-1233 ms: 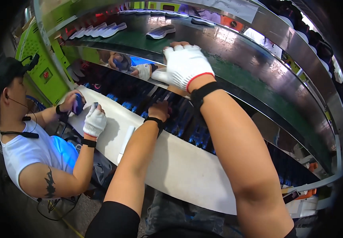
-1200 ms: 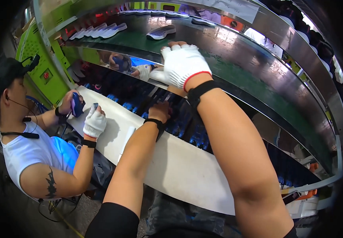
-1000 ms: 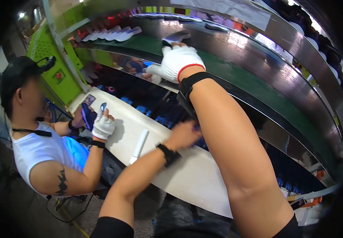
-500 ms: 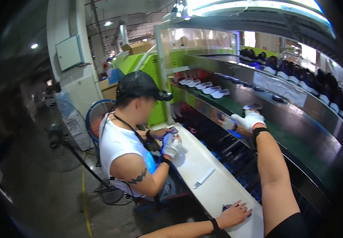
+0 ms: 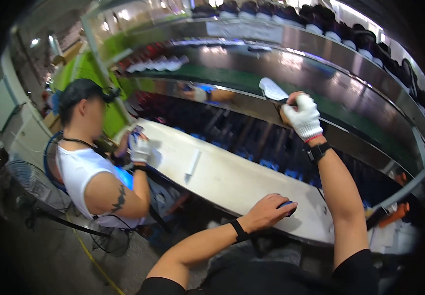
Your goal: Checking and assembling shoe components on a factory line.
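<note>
The gloved right hand [image 5: 303, 115] is closed on one end of a white sole [image 5: 273, 90], over the green shelf's [image 5: 232, 79] near edge. The left hand [image 5: 266, 212] bends over a dark blue piece [image 5: 287, 210] by the bench's [image 5: 237, 179] near edge; whether it grips, I cannot tell. Open bench separates it from a white stick [image 5: 193, 164].
</note>
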`<state>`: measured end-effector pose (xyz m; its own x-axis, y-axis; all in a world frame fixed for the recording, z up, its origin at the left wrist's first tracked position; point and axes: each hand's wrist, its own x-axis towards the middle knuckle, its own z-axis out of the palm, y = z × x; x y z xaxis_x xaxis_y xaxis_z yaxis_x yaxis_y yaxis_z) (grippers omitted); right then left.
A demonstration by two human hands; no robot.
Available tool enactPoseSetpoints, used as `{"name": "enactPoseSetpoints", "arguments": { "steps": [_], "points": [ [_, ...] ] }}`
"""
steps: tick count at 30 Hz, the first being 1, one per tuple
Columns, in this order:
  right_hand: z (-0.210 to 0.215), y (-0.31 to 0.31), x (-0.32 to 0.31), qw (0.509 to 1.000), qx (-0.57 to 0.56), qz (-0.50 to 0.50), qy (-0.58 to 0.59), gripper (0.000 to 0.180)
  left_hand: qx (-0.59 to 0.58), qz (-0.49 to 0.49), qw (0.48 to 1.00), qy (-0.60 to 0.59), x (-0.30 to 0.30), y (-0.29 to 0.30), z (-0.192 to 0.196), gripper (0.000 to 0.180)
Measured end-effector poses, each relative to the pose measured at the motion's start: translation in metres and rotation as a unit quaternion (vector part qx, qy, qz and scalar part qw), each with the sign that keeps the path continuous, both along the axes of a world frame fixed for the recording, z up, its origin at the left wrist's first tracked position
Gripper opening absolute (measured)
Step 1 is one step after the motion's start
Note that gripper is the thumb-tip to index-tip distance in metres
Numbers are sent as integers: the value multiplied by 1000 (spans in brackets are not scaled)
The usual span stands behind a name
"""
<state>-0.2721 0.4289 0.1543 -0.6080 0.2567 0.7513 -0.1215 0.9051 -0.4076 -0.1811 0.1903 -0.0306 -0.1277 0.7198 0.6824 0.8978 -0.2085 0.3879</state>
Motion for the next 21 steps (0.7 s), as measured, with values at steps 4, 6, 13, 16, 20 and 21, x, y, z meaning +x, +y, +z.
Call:
{"name": "enactPoseSetpoints", "arguments": {
  "steps": [4,6,13,16,20,21],
  "points": [
    [-63,-16,125,961,-137,31,239,19,88,-92,989,-79,42,9,-18,58],
    [-95,-26,191,947,-121,47,293,19,72,-103,987,-104,47,7,-31,56],
    [-252,-6,322,956,-287,-53,29,22,64,13,996,-66,42,-26,7,47],
    [-242,-20,311,937,-343,-47,45,25,25,72,995,-71,45,-34,5,40],
    [-255,-14,312,927,-364,-43,76,23,54,52,989,-129,45,-25,-7,36],
    [-249,-16,316,926,-367,-44,77,23,51,52,989,-128,47,-26,-7,36]
  ]
}}
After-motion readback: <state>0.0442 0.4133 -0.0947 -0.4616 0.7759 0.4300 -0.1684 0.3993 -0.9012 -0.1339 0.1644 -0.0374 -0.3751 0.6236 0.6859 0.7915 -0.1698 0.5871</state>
